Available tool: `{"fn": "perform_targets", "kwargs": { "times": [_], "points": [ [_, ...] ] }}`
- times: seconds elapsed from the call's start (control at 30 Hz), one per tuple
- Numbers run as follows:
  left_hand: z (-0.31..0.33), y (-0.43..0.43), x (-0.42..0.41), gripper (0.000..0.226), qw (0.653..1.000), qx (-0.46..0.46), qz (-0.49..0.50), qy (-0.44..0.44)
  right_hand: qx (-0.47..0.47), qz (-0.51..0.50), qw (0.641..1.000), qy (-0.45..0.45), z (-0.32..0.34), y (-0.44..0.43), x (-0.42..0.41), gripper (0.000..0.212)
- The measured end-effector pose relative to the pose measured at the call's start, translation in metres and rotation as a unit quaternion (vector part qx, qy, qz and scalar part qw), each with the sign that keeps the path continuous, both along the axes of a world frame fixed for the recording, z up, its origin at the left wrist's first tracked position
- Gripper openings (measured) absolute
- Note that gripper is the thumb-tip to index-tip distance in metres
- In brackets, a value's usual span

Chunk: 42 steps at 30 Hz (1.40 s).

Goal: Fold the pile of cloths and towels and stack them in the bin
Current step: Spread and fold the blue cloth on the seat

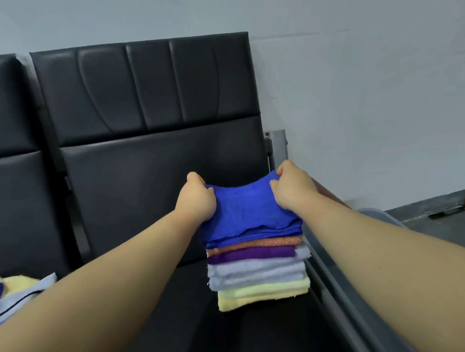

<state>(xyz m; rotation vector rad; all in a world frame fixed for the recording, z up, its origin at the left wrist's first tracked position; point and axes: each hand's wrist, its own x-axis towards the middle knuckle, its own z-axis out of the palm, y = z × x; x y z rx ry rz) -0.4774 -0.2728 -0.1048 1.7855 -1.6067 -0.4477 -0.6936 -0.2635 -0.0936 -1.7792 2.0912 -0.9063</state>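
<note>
Two far corners of the royal-blue terry cloth [245,211], lying atop the multicoloured folded stack [259,273] at frame centre, are being pinched by my left hand [197,198] and right hand [295,191]; I'm aiming at lowering both evenly, keeping edges flush.

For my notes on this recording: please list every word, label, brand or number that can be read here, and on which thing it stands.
None: no text shows on the blue cloth, the stack of folded cloths, the black chair or the wall.
</note>
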Motion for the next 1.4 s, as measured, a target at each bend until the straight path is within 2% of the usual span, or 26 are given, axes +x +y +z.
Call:
{"fn": "perform_targets", "kwargs": {
  "times": [0.1,0.27,0.47,0.67,0.8,0.97,1.17,1.3,1.4],
  "points": [
    [-0.019,-0.005,0.003,0.020,0.999,0.007,0.013,-0.030,0.006,-0.001,1.000,0.025,-0.004,-0.006,0.004,0.022],
    [-0.021,0.010,0.015,0.032,0.999,0.020,0.042,-0.009,0.023,0.006,0.999,0.042,0.007,0.018,0.001,0.032],
    [-0.007,0.075,0.048,0.049,0.996,0.045,0.037,-0.063,0.005,0.067,0.991,0.117,0.007,0.082,0.032,0.047],
    [0.005,0.174,0.132,0.040,0.987,0.099,0.042,-0.123,0.001,0.158,0.975,0.157,0.006,0.153,0.120,0.042],
    [0.008,0.237,0.216,0.029,0.977,0.120,0.083,-0.156,0.013,0.252,0.956,0.149,0.001,0.189,0.201,0.050],
    [0.011,0.296,0.312,0.029,0.950,0.137,0.154,-0.233,0.032,0.324,0.932,0.160,-0.006,0.220,0.300,0.042],
    [-0.003,0.332,0.402,0.035,0.945,0.171,0.211,-0.182,0.062,0.400,0.904,0.134,-0.017,0.236,0.413,0.037],
    [-0.029,0.334,0.438,0.053,0.936,0.182,0.232,-0.194,0.089,0.431,0.889,0.130,-0.030,0.233,0.465,0.037],
    [-0.044,0.327,0.454,0.050,0.932,0.192,0.236,-0.197,0.107,0.432,0.885,0.138,-0.042,0.231,0.496,0.033]
  ]
}}
